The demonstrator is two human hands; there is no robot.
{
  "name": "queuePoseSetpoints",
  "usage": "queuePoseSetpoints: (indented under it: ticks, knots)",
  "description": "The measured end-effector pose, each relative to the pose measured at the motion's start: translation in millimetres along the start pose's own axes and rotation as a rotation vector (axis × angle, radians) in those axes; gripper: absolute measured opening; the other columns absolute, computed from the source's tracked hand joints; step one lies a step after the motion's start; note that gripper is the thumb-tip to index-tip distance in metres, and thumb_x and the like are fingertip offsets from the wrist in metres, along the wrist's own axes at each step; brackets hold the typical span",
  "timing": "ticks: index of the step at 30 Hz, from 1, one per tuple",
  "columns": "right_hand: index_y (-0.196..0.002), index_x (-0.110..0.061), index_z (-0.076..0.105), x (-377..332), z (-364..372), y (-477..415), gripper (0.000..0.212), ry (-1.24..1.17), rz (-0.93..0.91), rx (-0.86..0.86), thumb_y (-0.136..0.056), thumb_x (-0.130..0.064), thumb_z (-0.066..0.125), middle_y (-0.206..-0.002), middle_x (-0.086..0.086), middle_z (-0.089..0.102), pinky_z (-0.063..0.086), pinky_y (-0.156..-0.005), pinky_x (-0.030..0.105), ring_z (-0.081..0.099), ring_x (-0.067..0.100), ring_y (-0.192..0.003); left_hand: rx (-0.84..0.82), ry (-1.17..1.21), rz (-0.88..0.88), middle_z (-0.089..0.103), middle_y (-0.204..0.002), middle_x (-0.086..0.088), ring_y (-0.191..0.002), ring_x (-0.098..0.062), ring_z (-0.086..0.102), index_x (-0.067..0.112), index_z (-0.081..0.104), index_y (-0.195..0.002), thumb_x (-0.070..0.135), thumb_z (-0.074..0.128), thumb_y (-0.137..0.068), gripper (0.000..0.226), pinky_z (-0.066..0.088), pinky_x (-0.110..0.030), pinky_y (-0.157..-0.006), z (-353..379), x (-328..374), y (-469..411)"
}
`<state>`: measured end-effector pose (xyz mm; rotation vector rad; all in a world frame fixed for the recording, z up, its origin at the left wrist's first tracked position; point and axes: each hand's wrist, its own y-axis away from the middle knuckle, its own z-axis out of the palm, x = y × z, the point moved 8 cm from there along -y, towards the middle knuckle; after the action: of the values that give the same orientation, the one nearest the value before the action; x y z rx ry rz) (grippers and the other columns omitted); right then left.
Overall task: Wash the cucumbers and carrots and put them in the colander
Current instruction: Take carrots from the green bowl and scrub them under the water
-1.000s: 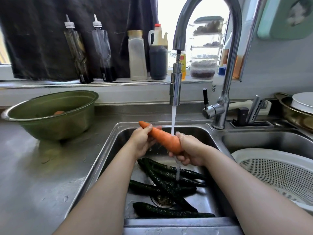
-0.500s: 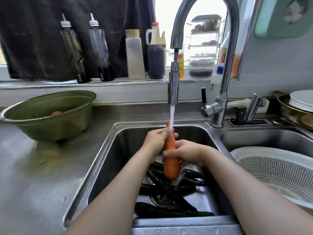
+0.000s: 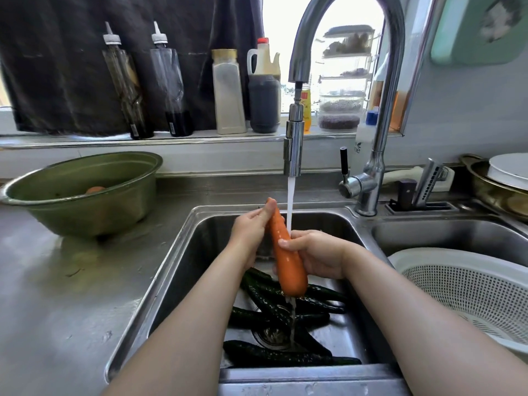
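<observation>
We hold a long orange carrot [image 3: 287,254] nearly upright over the left basin of the steel sink [image 3: 185,267], thin tip up; our left hand [image 3: 251,227] curls its fingers [image 3: 267,208] round the upper part; our right hand [image 3: 317,252] wraps the middle; the stream of water [image 3: 291,204] from the chrome swan-neck tap [image 3: 293,150] lands where our right hand meets the carrot and runs off its blunt end; dark green bumpy cucumbers [image 3: 271,307] lie on the basin bottom around the drain; the white plastic colander [image 3: 471,292] sits in the right basin; a green metal bowl [image 3: 85,218] stands by the worktop's [image 3: 71,295] left edge, something orange inside.
</observation>
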<state>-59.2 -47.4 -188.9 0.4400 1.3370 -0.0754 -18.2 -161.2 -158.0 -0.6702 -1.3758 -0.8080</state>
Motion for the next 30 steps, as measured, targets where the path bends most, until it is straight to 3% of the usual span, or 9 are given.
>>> queuePoseSetpoints:
  ticks: [3, 8, 12, 15, 17, 21, 25, 27, 30]
  knots:
    - [-0.122, -0.011, 0.061, 1.0, -5.1, 4.1, 0.032, -0.017, -0.006, 0.009, -0.090, -0.013, 0.063, -0.102, 0.011, 0.065, 0.048, -0.102, 0.049, 0.064, 0.027, -0.096, -0.149, 0.034, -0.027, 0.077, -0.106, 0.000, -0.118, -0.024, 0.066, 0.015, 0.070, -0.118, 0.035, 0.066, -0.093, 0.032, 0.044, -0.047, -0.112, 2.5, -8.4, -3.1]
    - [-0.133, -0.006, 0.055, -4.4, -13.2, 11.3, 0.045, -0.160, -0.013, -0.056, -0.091, -0.023, 0.058, -0.104, 0.014, 0.066, 0.054, -0.089, 0.047, 0.066, 0.030, -0.094, -0.294, 0.247, -0.005, 0.062, -0.131, -0.012, -0.114, -0.025, 0.066, 0.013, 0.056, -0.140, 0.005, 0.064, -0.095, 0.047, 0.058, -0.033, -0.087, 17.3, -1.2, 1.7]
    - [-0.115, -0.010, 0.060, -2.2, -15.3, 9.4, 0.039, -0.098, 0.017, 0.059, -0.097, -0.044, 0.050, -0.083, 0.010, 0.064, 0.053, -0.076, 0.041, 0.062, 0.025, -0.070, -0.196, 0.135, 0.048, 0.073, -0.111, -0.008, -0.103, -0.023, 0.068, 0.022, 0.074, -0.114, 0.022, 0.076, -0.088, 0.026, 0.053, -0.038, -0.102, 16.6, 0.4, 1.5]
    - [-0.094, -0.012, 0.060, -0.1, -16.3, 9.5, 0.055, 0.043, 0.041, 0.145, -0.092, -0.066, 0.052, -0.072, 0.008, 0.061, 0.053, -0.063, 0.036, 0.059, 0.025, -0.060, -0.086, 0.011, 0.088, 0.075, -0.089, 0.002, -0.076, -0.007, 0.067, 0.014, 0.075, -0.118, 0.030, 0.072, -0.093, 0.030, 0.054, -0.016, -0.069, 7.9, 3.9, 1.7]
    - [-0.091, -0.011, 0.061, 0.1, -17.1, 9.4, 0.061, 0.089, 0.040, 0.187, -0.088, -0.072, 0.053, -0.071, 0.009, 0.061, 0.055, -0.061, 0.037, 0.060, 0.026, -0.058, -0.068, -0.043, 0.093, 0.075, -0.085, 0.005, -0.075, -0.001, 0.066, 0.016, 0.076, -0.116, 0.032, 0.071, -0.093, 0.028, 0.050, -0.015, -0.068, 6.0, 4.5, 2.7]
    - [-0.118, -0.003, 0.060, -6.5, -10.0, 7.2, 0.046, 0.005, -0.032, 0.111, -0.101, -0.045, 0.052, -0.086, 0.010, 0.067, 0.058, -0.066, 0.043, 0.066, 0.028, -0.068, -0.027, -0.090, 0.052, 0.075, -0.094, 0.003, -0.083, -0.001, 0.063, 0.014, 0.077, -0.112, 0.037, 0.070, -0.093, 0.030, 0.043, -0.015, -0.068, -1.7, 3.3, 3.6]
    - [-0.139, 0.001, 0.051, -6.9, -8.3, 7.4, 0.043, -0.056, -0.057, 0.019, -0.098, -0.012, 0.056, -0.104, 0.014, 0.066, 0.053, -0.089, 0.050, 0.067, 0.030, -0.089, -0.022, -0.084, 0.015, 0.076, -0.104, 0.004, -0.104, -0.007, 0.063, 0.018, 0.079, -0.107, 0.038, 0.074, -0.090, 0.027, 0.042, -0.027, -0.089, -7.4, 0.5, 3.2]
    - [-0.136, 0.001, 0.055, -6.3, -10.0, 5.8, 0.039, -0.044, -0.063, 0.039, -0.100, -0.014, 0.054, -0.102, 0.014, 0.066, 0.051, -0.090, 0.050, 0.066, 0.030, -0.088, -0.014, -0.085, 0.010, 0.076, -0.105, 0.004, -0.107, -0.011, 0.064, 0.021, 0.079, -0.105, 0.039, 0.074, -0.089, 0.024, 0.042, -0.030, -0.094, -8.7, 0.4, 3.5]
    - [-0.114, -0.004, 0.062, -5.0, -11.7, 3.3, 0.040, 0.026, -0.040, 0.158, -0.106, -0.040, 0.047, -0.084, 0.011, 0.063, 0.054, -0.069, 0.040, 0.062, 0.025, -0.068, -0.037, -0.104, 0.016, 0.077, -0.104, -0.003, -0.098, -0.012, 0.064, 0.019, 0.079, -0.109, 0.035, 0.074, -0.090, 0.025, 0.046, -0.027, -0.083, -7.2, 0.5, 2.8]
